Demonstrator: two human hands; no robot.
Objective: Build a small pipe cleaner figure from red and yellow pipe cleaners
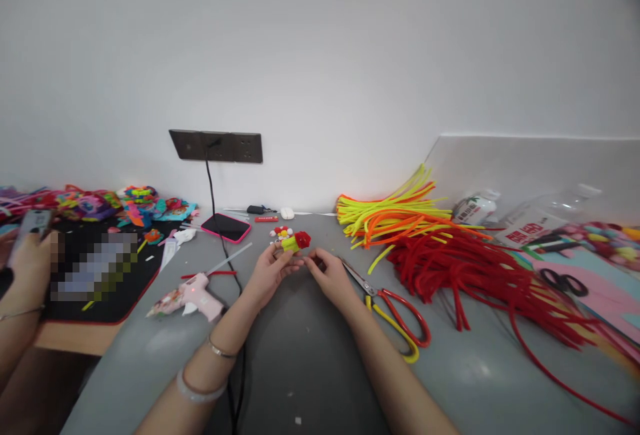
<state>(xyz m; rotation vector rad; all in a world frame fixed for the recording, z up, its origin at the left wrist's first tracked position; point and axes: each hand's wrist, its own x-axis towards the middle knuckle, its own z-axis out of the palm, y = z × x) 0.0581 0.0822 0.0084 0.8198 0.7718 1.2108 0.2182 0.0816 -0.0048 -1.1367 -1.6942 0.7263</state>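
Grey worktable (310, 355) against white wall — craft bench, one item in hand.
I log a small red-and-yellow fuzzy pipe-cleaner figure (296, 242) pinched in my left hand (270, 274); my right hand (331, 276), fingers curled and holding nothing I can see, sits just right of it — red-handled scissors (395, 315) beyond.

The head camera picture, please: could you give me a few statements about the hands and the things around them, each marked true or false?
1. The left hand holds a small red and yellow craft piece. True.
2. The scissors are in the right hand. False: they lie on the grey table just right of that hand.
3. The glue gun lies on the table, left of the left hand. True.
4. The phone with the pink rim lies on the red pipe cleaners. False: it lies near the wall, below the sockets.
5. Another person's hand shows at the left edge. True.
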